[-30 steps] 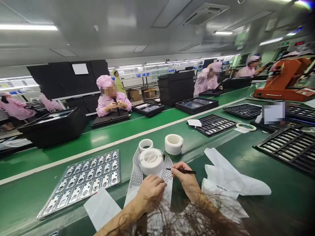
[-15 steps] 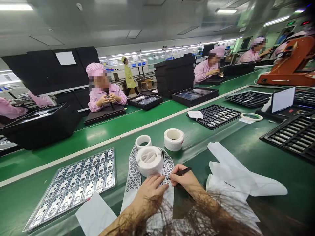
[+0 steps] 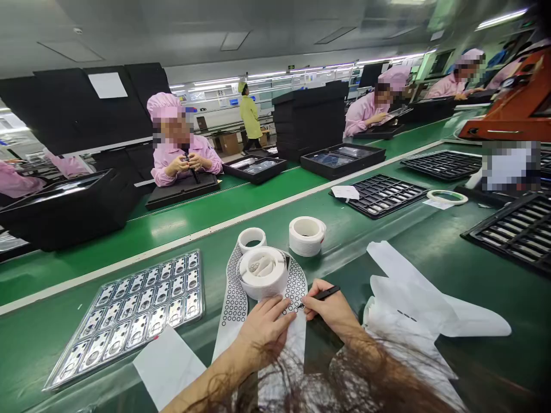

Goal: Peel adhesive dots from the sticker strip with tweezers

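Left hand: flat on sticker strip, fingers loosely bent, gripping nothing visible
Right hand: pinching slim black tweezers, tip at strip
Sticker strip: white, smooth, ringed black; under left fingers, flanking white roll ahead
Clear tray: left of left hand; shiny plates in rows
Black grid tray: beyond right hand; pale bars in slots
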Motion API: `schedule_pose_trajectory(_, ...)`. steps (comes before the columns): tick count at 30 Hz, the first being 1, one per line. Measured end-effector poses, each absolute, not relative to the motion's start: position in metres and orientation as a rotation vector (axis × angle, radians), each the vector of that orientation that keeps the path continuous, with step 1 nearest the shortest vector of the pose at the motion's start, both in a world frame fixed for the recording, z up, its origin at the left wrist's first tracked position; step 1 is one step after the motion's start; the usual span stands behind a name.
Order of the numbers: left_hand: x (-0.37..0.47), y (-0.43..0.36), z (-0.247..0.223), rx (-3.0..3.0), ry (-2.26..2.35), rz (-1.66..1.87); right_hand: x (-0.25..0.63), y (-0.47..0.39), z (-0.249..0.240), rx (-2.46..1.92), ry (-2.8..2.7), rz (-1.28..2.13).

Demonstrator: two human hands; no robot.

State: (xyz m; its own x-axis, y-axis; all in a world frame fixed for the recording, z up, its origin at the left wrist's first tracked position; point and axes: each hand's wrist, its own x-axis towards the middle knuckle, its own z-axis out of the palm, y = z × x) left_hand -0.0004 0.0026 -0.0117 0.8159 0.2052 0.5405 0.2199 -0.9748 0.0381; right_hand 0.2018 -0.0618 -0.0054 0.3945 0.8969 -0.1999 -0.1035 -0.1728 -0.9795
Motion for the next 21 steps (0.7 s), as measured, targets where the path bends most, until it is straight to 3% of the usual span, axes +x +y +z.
schedule_pose_trajectory(21,0.003,0.002,-0.006,-3.009,-0.398,-0.853,0.202,-0.061,0.003,-1.435,-0.747,1.139)
